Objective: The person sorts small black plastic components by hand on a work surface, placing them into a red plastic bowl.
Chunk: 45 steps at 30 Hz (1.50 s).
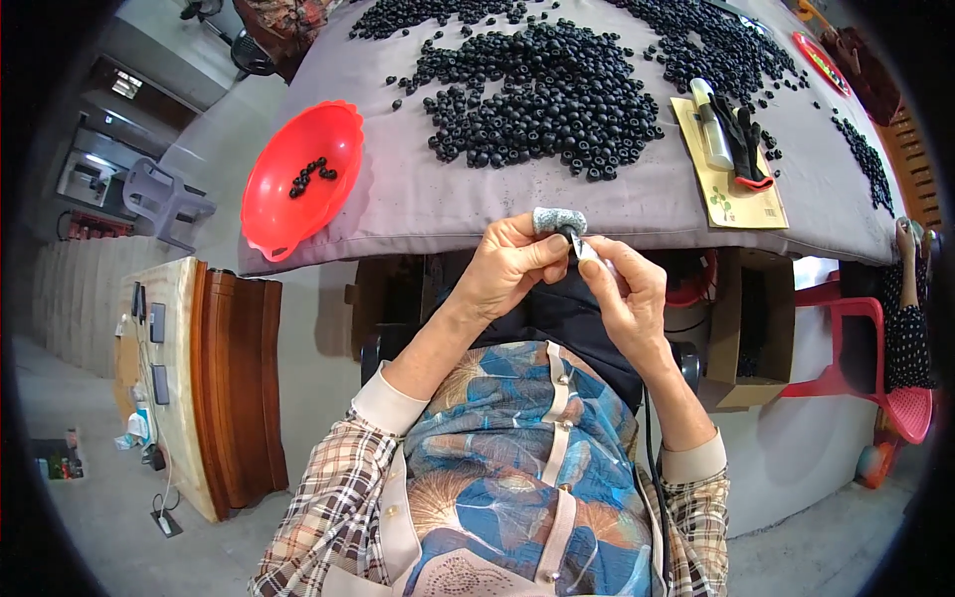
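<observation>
My left hand (509, 267) is closed, thumb and forefinger pinching a small black bead (570, 233) just off the near edge of the table. A grey knitted cover (559, 220) wraps its forefinger. Close against it, my right hand (631, 294) grips a small knife with a short, shiny blade (578, 246); the blade's tip meets the bead, and fingers hide most of the handle. Beyond both hands, a heap of similar black beads (542, 99) spreads over the grey tablecloth (393, 204). Several beads lie in a red scalloped bowl (279, 169) to the left.
Right of the heap, a yellow paper packet (744, 211) carries a clear tube (712, 129) and a black item with red trim (753, 181). Below stand a cardboard box (721, 358) and a red chair (846, 308). Another person's arm (907, 264) reaches the table's right edge.
</observation>
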Each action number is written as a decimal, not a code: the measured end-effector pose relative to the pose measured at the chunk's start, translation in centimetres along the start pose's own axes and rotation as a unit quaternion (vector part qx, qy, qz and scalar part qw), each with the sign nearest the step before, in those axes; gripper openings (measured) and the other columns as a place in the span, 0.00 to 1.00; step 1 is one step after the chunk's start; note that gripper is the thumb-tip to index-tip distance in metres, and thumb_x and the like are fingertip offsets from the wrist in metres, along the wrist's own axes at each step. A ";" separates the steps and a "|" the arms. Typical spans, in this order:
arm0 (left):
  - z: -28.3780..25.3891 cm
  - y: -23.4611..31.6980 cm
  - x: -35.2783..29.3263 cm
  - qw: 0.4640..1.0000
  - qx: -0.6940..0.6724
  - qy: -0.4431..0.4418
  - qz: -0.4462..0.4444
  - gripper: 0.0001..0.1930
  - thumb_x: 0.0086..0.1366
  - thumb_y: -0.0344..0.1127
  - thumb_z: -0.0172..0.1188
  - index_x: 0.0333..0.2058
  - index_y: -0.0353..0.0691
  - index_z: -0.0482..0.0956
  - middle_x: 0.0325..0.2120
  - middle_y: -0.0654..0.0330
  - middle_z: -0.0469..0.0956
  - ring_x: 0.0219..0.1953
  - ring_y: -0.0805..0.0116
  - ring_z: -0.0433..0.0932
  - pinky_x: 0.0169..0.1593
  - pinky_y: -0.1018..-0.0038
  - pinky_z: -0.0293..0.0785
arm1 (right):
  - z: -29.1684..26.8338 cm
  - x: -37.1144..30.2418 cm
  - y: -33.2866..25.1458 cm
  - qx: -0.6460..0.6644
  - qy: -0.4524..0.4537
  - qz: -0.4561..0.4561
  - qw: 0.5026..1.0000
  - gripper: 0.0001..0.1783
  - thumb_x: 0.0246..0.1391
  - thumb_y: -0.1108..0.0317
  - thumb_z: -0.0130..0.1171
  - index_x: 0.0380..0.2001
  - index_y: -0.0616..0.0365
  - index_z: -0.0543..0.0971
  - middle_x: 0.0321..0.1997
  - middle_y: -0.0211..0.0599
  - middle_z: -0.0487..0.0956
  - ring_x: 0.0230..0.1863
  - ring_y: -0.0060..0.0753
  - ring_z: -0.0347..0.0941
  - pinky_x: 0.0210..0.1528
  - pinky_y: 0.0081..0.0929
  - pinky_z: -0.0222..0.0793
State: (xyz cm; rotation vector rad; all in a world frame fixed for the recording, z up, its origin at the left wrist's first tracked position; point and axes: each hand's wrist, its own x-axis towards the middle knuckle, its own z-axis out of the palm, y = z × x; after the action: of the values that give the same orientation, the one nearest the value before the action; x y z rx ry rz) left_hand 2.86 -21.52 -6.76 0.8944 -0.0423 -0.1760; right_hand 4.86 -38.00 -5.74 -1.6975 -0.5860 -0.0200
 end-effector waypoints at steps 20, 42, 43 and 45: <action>0.2 0.0 -0.1 0.985 0.165 0.040 0.029 0.09 0.57 0.28 0.57 0.37 0.33 0.76 0.27 0.64 0.75 0.23 0.79 0.68 0.28 0.84 0.65 | 0.3 0.1 1.1 0.040 -0.010 0.062 0.997 0.10 0.51 0.69 0.56 0.35 0.64 0.76 0.19 0.24 0.70 0.21 0.12 0.59 0.22 0.14 0.57; 0.4 -0.2 0.0 0.999 -0.031 0.011 -0.001 0.09 0.59 0.28 0.55 0.39 0.33 0.74 0.24 0.63 0.74 0.23 0.76 0.69 0.28 0.83 0.67 | -0.1 0.1 0.1 0.027 -0.004 0.000 1.000 0.07 0.49 0.73 0.55 0.32 0.63 0.76 0.20 0.29 0.72 0.20 0.14 0.63 0.21 0.14 0.57; 0.4 -0.2 0.0 1.000 -0.026 0.011 0.001 0.09 0.59 0.28 0.55 0.39 0.33 0.75 0.24 0.63 0.74 0.23 0.77 0.69 0.28 0.83 0.67 | -0.1 0.0 0.1 0.013 -0.005 -0.006 1.000 0.07 0.49 0.72 0.55 0.32 0.63 0.76 0.20 0.30 0.72 0.20 0.15 0.63 0.21 0.14 0.58; 0.3 -0.2 0.0 1.000 -0.021 0.011 0.003 0.09 0.59 0.28 0.55 0.38 0.33 0.75 0.24 0.63 0.74 0.23 0.77 0.69 0.28 0.83 0.67 | -0.1 0.1 0.1 0.016 -0.005 0.001 1.000 0.07 0.49 0.72 0.55 0.32 0.63 0.76 0.20 0.30 0.72 0.19 0.15 0.63 0.21 0.15 0.58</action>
State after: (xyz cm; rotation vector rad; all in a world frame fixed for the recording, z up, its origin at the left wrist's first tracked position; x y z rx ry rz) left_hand 2.81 -21.90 -6.67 0.8537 -0.0202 -0.1617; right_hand 4.97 -38.09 -5.76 -1.6671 -0.5889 -0.0008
